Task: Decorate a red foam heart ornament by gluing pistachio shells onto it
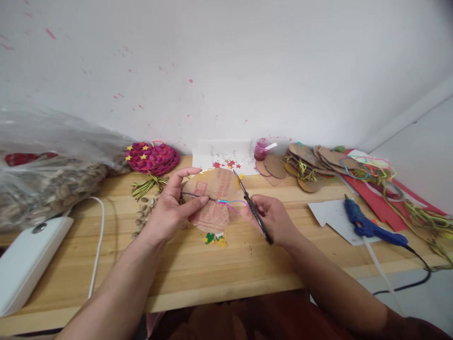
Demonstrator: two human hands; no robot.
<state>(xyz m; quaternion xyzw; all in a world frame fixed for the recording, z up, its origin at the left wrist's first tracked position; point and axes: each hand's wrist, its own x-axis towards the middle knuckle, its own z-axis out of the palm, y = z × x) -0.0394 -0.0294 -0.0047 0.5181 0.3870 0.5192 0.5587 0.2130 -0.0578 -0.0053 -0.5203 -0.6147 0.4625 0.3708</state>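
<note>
My left hand [177, 205] grips a rounded cardboard piece [208, 217] with red print, its thumb pressed on the near face. A dark cord [194, 194] runs across the cardboard under that thumb. From the middle of the piece a blue and purple cord [230, 202] stretches toward my right hand [267, 217]. That hand is closed round black scissors [253, 208], whose blades point up and away beside the cardboard's right edge. Whether the right fingers also pinch the cord's end I cannot tell. Green and yellow scraps [215, 238] lie just below the cardboard.
A blue glue gun [371, 229] rests on white paper at right, near stacked cardboard shapes [318, 158]. Behind stand a cup of dark pink paint [261, 150] and red stars [231, 164]. At left are a magenta decorated piece [152, 158], a plastic bag [53, 179] and a white device [33, 264].
</note>
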